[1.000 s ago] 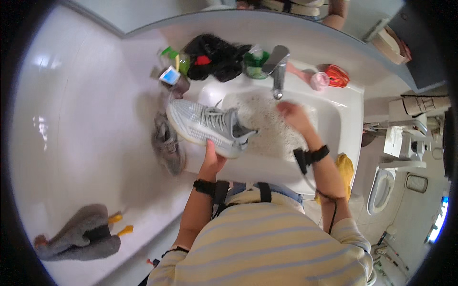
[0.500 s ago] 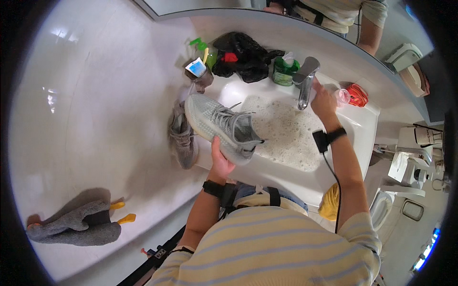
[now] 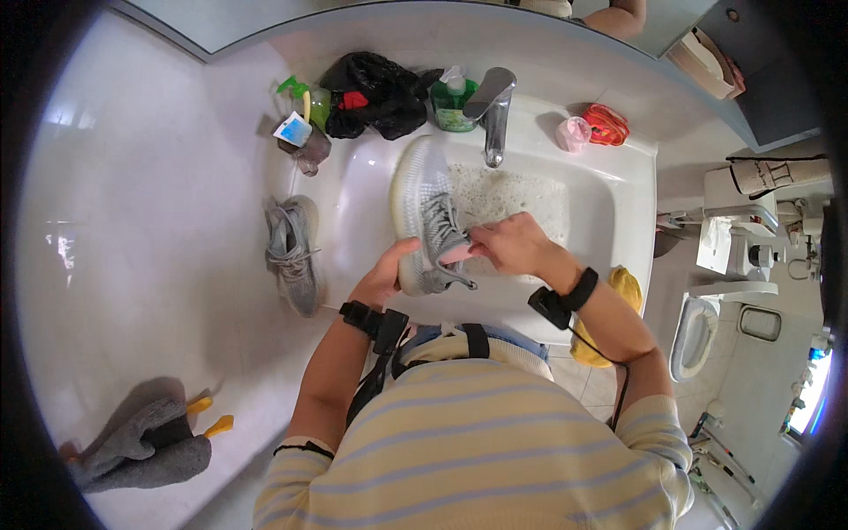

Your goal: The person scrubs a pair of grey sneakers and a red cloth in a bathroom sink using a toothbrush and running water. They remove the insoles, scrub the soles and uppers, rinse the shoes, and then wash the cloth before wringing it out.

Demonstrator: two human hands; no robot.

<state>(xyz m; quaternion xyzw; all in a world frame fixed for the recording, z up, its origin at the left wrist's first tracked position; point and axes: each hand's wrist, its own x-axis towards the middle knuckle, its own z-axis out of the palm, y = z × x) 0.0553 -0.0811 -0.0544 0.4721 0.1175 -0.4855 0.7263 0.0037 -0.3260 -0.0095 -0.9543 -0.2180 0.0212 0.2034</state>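
A light grey knit sneaker [image 3: 433, 199], toe pointing away from me, is held over the white sink [image 3: 367, 181]. My left hand [image 3: 386, 272] grips it near the heel by the pale sole. The fingers of my right hand [image 3: 517, 246] are closed at the edge of the shoe's opening, beside the laces; their tips are partly hidden. A pink patch shows inside the opening. Foamy water [image 3: 521, 199] lies in the basin behind the shoe. The matching sneaker [image 3: 296, 256] rests on the counter, left of the sink.
The faucet [image 3: 496, 115] rises behind the basin. Along the back are a green soap bottle [image 3: 454, 102], a black plastic bag [image 3: 375, 93] and a pink cup [image 3: 574, 133] beside a red packet [image 3: 606, 124]. A grey cloth [image 3: 155, 455] lies at the near left. A mirror edges the far side.
My right hand has left the faucet and come to the sneaker's opening. The sneaker has turned, its toe now pointing away from me, still in my left hand. The view has shifted right.
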